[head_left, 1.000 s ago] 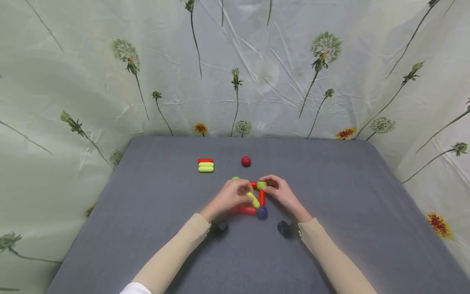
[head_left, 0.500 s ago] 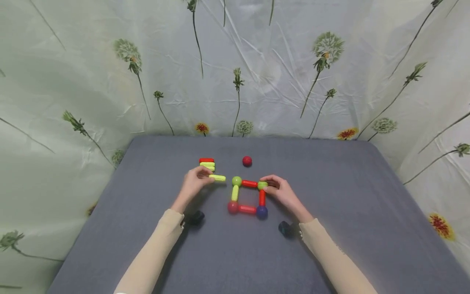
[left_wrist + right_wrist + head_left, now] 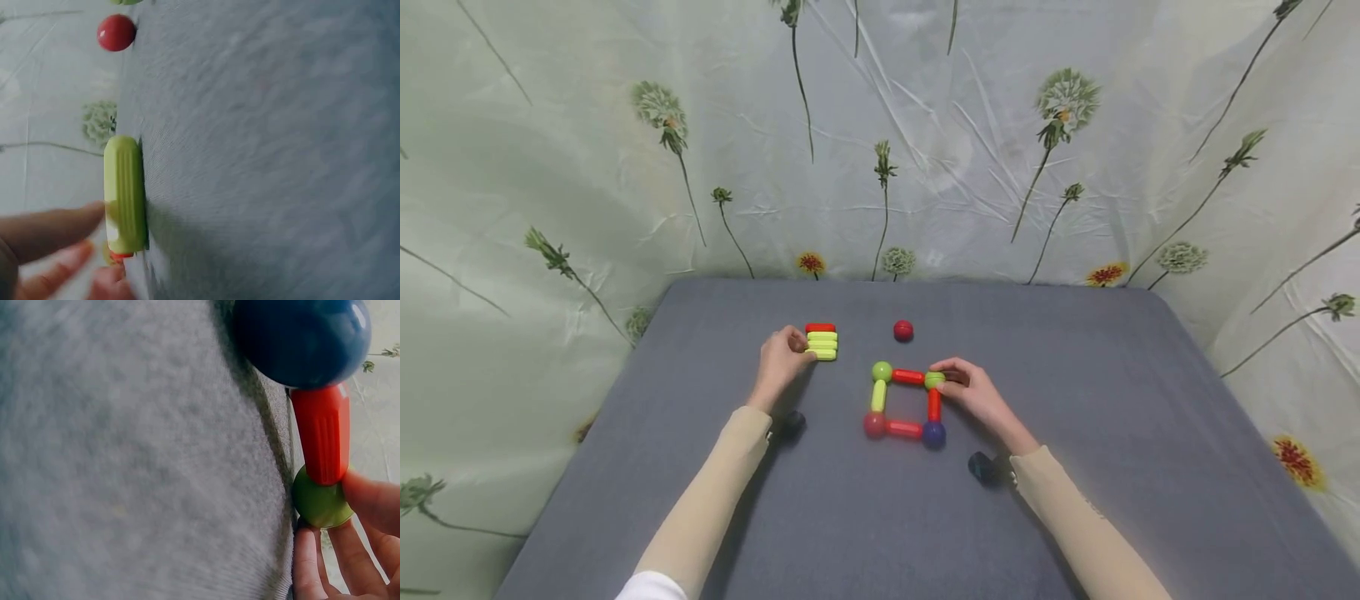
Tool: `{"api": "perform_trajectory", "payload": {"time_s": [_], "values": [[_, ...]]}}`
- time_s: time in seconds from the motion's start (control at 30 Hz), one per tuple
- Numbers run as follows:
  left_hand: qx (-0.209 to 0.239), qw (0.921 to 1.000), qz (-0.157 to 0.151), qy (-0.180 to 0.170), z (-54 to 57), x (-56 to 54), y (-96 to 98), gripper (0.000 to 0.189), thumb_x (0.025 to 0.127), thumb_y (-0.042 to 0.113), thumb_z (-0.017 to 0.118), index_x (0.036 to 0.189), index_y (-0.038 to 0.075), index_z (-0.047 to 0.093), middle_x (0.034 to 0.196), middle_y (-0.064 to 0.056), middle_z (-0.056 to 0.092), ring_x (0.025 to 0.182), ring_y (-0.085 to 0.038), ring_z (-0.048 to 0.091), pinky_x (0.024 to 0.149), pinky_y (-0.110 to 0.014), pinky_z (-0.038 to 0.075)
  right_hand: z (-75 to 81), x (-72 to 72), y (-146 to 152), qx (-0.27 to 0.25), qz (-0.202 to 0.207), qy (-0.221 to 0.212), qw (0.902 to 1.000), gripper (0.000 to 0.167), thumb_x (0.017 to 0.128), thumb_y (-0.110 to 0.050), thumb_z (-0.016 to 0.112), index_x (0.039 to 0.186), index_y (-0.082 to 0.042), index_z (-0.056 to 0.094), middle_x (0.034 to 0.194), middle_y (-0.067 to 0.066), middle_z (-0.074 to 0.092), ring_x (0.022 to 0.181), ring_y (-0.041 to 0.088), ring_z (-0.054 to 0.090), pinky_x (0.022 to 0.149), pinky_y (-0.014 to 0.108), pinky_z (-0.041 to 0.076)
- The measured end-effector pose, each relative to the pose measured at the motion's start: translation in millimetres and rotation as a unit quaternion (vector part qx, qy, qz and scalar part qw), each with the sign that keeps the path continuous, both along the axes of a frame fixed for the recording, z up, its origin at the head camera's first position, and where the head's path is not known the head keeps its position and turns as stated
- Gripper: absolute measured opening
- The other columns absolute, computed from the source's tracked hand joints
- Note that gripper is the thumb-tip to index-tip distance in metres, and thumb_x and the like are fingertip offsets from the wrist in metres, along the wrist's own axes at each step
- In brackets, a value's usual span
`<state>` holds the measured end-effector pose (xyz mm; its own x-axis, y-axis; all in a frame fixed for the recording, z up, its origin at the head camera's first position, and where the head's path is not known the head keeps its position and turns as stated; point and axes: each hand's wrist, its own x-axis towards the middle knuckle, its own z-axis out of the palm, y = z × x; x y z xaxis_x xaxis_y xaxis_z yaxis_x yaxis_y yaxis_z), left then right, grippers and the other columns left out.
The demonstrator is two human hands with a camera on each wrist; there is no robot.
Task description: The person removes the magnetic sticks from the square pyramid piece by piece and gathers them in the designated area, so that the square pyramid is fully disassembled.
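Observation:
My left hand (image 3: 782, 362) is at the left end of a row of yellow-green rods (image 3: 822, 344) lying side by side, with a red rod (image 3: 821, 327) behind them. In the left wrist view the thumb tip is right at the nearest yellow-green rod (image 3: 124, 194), which lies on the table; the other fingers are spread beyond its end. My right hand (image 3: 973, 390) holds a green ball (image 3: 934, 380) between thumb and fingers. This ball is the far right corner of a square of rods, with another green ball (image 3: 882, 372), a red ball (image 3: 875, 425) and a blue ball (image 3: 934, 434).
A loose red ball (image 3: 903, 331) sits behind the square on the grey table (image 3: 1075, 350). Dark wrist cameras stick out by both wrists. A flower-printed curtain (image 3: 880, 167) hangs behind the table and along its sides.
My left hand has moved from over the square to the left and back, bringing a yellow-green rod to the front of the row. The right hand stays on the green ball.

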<state>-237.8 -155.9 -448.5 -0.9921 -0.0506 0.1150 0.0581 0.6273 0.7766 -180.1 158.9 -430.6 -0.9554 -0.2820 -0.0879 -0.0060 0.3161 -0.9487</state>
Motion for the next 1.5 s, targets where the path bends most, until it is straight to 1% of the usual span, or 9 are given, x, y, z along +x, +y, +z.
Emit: {"api": "perform_trajectory", "payload": {"time_s": [0.13, 0.27, 0.47, 0.63, 0.77, 0.87, 1.1, 1.3, 1.5], "values": [[0.035, 0.9889, -0.144, 0.011, -1.3, 0.2, 16.4, 0.022, 0.084, -0.001, 0.068, 0.103, -0.001, 0.059, 0.098, -0.018, 0.060, 0.083, -0.028, 0.060, 0.073, -0.038, 0.049, 1.3, 0.0, 2.3, 0.000, 0.003, -0.002, 1.0000, 0.029, 0.094, 0.002, 0.055, 0.122, 0.009, 0.055, 0.121, 0.024, 0.057, 0.110, 0.035, 0.055, 0.095, 0.045, 0.044], [0.047, 0.9510, -0.294, -0.084, 3.2, 2.5, 42.5, 0.027, 0.095, 0.003, 0.056, 0.122, 0.003, 0.056, 0.119, -0.016, 0.058, 0.086, -0.023, 0.063, 0.071, -0.036, 0.053, -13.9, -8.8, 6.4, -0.005, 0.004, -0.002, 1.0000, 0.029, 0.093, 0.001, 0.057, 0.122, 0.007, 0.056, 0.121, 0.023, 0.057, 0.110, 0.034, 0.055, 0.094, 0.044, 0.045], [-0.027, 0.9291, -0.357, -0.092, 4.6, -1.8, 67.3, 0.024, 0.094, 0.005, 0.054, 0.116, 0.011, 0.061, 0.107, -0.006, 0.061, 0.071, -0.014, 0.058, 0.065, -0.028, 0.050, -29.6, -15.5, 7.5, -0.006, 0.002, 0.000, 1.0000, 0.028, 0.093, -0.003, 0.059, 0.121, 0.002, 0.059, 0.120, 0.018, 0.060, 0.108, 0.029, 0.057, 0.091, 0.038, 0.047], [-0.046, 0.9282, -0.360, -0.081, 4.1, -4.7, 72.6, 0.028, 0.083, -0.001, 0.056, 0.107, 0.011, 0.063, 0.092, -0.004, 0.056, 0.063, -0.013, 0.054, 0.060, -0.027, 0.046, -29.8, -14.4, 8.9, -0.005, 0.004, 0.007, 1.0000, 0.027, 0.093, -0.002, 0.059, 0.120, 0.002, 0.059, 0.119, 0.018, 0.060, 0.106, 0.028, 0.057, 0.090, 0.037, 0.047], [-0.095, 0.9275, -0.359, -0.046, 3.1, -4.8, 74.0, 0.025, 0.082, 0.003, 0.059, 0.104, 0.013, 0.067, 0.096, -0.004, 0.052, 0.079, -0.015, 0.051, 0.069, -0.029, 0.044, -28.7, -14.5, 9.1, -0.005, 0.007, 0.011, 0.9999, 0.027, 0.093, -0.001, 0.058, 0.119, 0.002, 0.059, 0.119, 0.018, 0.060, 0.105, 0.028, 0.057, 0.089, 0.035, 0.047], [-0.090, 0.9399, -0.328, -0.024, 2.8, -6.9, 74.8, 0.021, 0.086, 0.006, 0.063, 0.105, 0.011, 0.069, 0.101, -0.006, 0.053, 0.088, -0.020, 0.050, 0.076, -0.033, 0.045, -28.6, -15.0, 9.0, -0.008, 0.008, 0.014, 0.9998, 0.026, 0.093, -0.001, 0.058, 0.119, 0.002, 0.059, 0.118, 0.018, 0.061, 0.104, 0.028, 0.058, 0.087, 0.033, 0.047], [0.017, 0.9813, -0.189, -0.030, -0.8, -28.5, 81.2, 0.025, 0.090, 0.004, 0.065, 0.114, 0.003, 0.063, 0.115, -0.014, 0.061, 0.099, -0.028, 0.059, 0.081, -0.039, 0.049, -29.5, -15.4, 8.4, -0.004, 0.008, 0.005, 0.9999, 0.027, 0.093, -0.002, 0.058, 0.121, 0.001, 0.059, 0.120, 0.018, 0.060, 0.105, 0.027, 0.057, 0.089, 0.035, 0.046], [0.036, 0.9891, -0.131, -0.056, -3.7, -45.0, 88.2, 0.026, 0.090, 0.004, 0.064, 0.116, 0.003, 0.062, 0.123, -0.014, 0.060, 0.104, -0.028, 0.060, 0.080, -0.037, 0.050, -21.1, -12.2, 5.7, -0.005, 0.014, 0.003, 0.9999, 0.028, 0.094, 0.001, 0.056, 0.121, 0.006, 0.056, 0.121, 0.023, 0.058, 0.106, 0.031, 0.056, 0.090, 0.039, 0.046], [0.031, 0.9889, -0.134, -0.056, -6.3, -51.0, 90.7, 0.027, 0.091, 0.006, 0.064, 0.118, 0.005, 0.062, 0.125, -0.015, 0.059, 0.105, -0.027, 0.060, 0.080, -0.037, 0.050, -15.8, -9.7, 5.2, -0.009, 0.014, 0.006, 0.9998, 0.028, 0.093, 0.002, 0.056, 0.121, 0.007, 0.056, 0.120, 0.024, 0.058, 0.106, 0.032, 0.056, 0.090, 0.039, 0.046]]}}
